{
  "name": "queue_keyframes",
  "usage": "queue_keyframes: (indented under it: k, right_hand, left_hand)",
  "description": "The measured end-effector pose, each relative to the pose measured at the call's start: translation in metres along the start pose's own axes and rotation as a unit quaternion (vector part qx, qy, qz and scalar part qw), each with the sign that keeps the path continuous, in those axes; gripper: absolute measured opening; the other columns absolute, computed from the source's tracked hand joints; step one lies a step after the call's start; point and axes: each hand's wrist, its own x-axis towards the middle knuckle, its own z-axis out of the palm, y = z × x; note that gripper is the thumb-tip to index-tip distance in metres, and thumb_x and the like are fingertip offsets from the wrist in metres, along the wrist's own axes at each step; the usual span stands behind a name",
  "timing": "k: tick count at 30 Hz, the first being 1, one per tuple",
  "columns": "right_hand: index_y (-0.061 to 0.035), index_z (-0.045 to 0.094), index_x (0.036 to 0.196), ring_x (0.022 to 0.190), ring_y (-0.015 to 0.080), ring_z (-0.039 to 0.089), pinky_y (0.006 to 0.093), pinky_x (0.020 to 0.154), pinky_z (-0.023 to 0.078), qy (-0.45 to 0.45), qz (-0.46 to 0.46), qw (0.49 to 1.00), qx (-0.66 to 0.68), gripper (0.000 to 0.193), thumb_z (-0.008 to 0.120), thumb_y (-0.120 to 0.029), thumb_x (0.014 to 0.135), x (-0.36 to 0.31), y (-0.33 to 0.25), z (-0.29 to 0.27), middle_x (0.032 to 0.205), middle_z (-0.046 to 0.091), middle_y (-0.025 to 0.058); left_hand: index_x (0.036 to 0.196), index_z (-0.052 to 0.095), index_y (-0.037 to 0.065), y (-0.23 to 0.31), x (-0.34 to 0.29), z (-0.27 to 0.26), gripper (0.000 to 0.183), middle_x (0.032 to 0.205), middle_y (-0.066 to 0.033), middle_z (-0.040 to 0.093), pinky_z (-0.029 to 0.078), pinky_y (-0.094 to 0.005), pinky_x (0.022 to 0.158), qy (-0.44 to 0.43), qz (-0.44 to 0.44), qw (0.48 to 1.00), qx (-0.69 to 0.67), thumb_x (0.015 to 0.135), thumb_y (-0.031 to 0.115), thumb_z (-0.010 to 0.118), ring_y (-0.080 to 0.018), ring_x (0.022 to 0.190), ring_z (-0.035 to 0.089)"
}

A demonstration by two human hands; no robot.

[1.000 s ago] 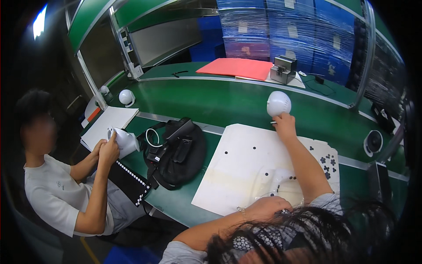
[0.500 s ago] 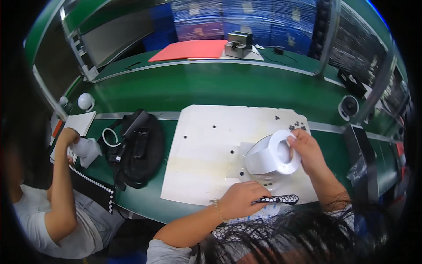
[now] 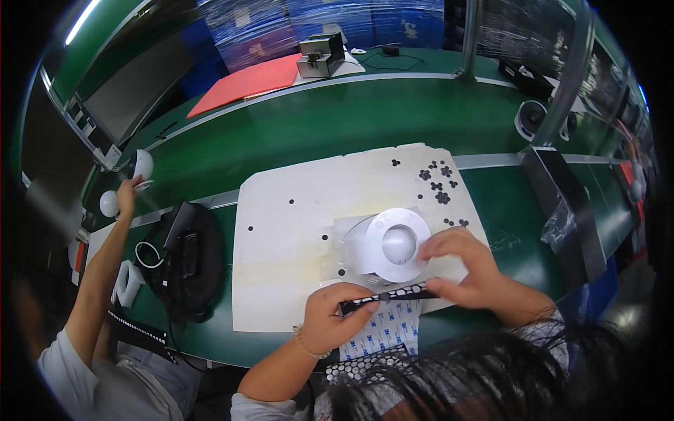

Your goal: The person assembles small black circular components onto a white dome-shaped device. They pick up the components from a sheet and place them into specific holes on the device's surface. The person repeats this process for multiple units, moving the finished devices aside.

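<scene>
My left hand (image 3: 335, 316) pinches the left end of a narrow black strip with white dots (image 3: 404, 292), held level above the near edge of a white board (image 3: 281, 274). My right hand (image 3: 467, 270) is at the strip's right end, thumb by it and fingers spread toward a white ring-shaped housing (image 3: 414, 228). That housing stands tilted on the board, its round opening facing up toward me. Under the strip lies a white sheet with blue print (image 3: 382, 333). Another white-dotted black strip (image 3: 368, 365) lies nearest me, partly covered by hair.
Black dots and small clusters (image 3: 442, 198) lie on the board's far right. A black bag (image 3: 189, 259) lies left of it. A person's arm (image 3: 105, 266) reaches to a white dome-shaped device (image 3: 142, 165). A black box-like piece (image 3: 562, 210) stands at right.
My right hand has let go of the white housing and come down to the strip. My left hand holds the strip further left. The other person has put down a white part and reached forward.
</scene>
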Motion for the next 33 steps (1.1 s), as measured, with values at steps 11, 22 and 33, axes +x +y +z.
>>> queue_keyframes:
  k: [11,22,33]
  right_hand:
    - [-0.0106,0.061,0.083,0.085,0.0185,0.058,0.0317,0.07,0.044,-0.024,-0.118,0.989,-0.085,0.019,0.069,-0.01,0.066,-0.002,0.007,0.02,0.086,0.061,0.0005]
    - [-0.0124,0.06,0.084,0.082,0.0217,0.056,0.0329,0.075,0.041,-0.085,-0.002,0.996,0.017,0.017,0.067,-0.012,0.069,0.006,-0.001,-0.002,0.083,0.06,0.0017]
    - [-0.0114,0.057,0.099,0.08,0.0227,0.055,0.0327,0.073,0.04,-0.008,0.012,0.992,0.122,0.03,0.066,-0.01,0.07,0.004,-0.003,0.0,0.08,0.059,0.0038]
  left_hand:
    - [0.079,0.06,-0.001,-0.003,-0.004,0.003,0.011,0.075,-0.0079,0.063,0.044,-0.0208,0.055,0.028,-0.053,0.998,-0.022,0.072,0.002,0.068,-0.009,0.063,0.056]
    - [0.079,0.058,-0.001,0.0,-0.003,0.0,0.012,0.07,-0.0068,0.061,0.043,-0.0204,0.053,0.042,-0.082,0.996,-0.022,0.072,0.002,0.067,-0.0075,0.059,0.055]
    - [0.078,0.058,-0.001,0.003,-0.002,0.004,0.011,0.074,-0.0092,0.063,0.045,-0.0227,0.056,0.023,-0.021,0.999,0.011,0.072,0.001,0.067,-0.011,0.063,0.057]
